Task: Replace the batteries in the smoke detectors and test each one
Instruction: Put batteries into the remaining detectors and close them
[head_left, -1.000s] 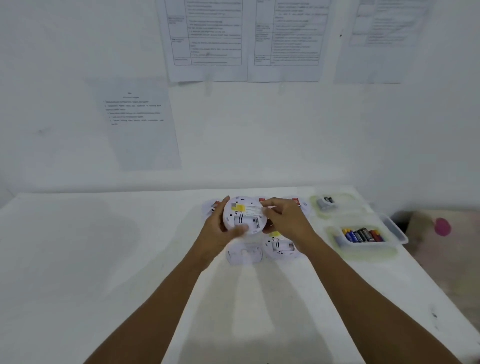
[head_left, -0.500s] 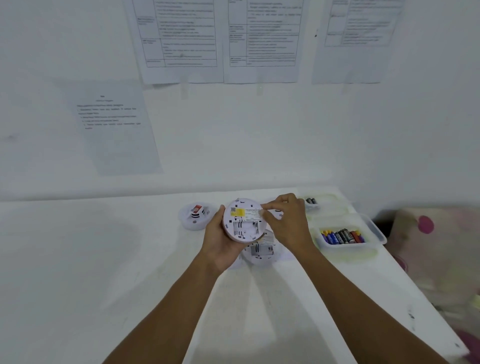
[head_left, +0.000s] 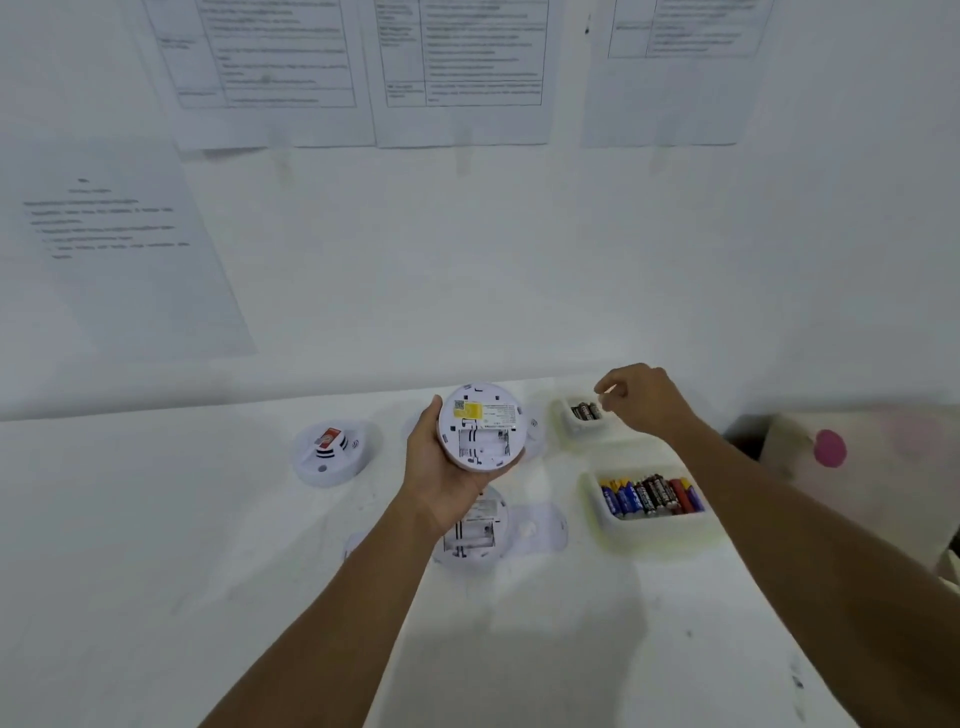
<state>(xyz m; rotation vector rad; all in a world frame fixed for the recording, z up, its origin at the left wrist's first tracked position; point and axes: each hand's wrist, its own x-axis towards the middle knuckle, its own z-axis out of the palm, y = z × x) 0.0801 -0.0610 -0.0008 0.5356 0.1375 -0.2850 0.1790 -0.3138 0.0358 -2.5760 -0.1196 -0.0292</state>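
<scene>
The left hand (head_left: 441, 470) half hides the nearest smoke detector (head_left: 479, 543).

White wall (head_left: 467, 260) straight ahead, evenly and softly lit. High up, three printed sheets (head_left: 462, 62) with ruled tables, two nearly edge to edge, the third apart on the right. Lower left, a fourth sheet (head_left: 119, 244), text too blurred to read. Below, white table (head_left: 156, 545) pushed against the wall, faint scuffs and soft shadows across the top. Past the right edge, a dark gap (head_left: 743, 441), then a pale surface (head_left: 893, 467) with a pink dot (head_left: 829, 448).
</scene>
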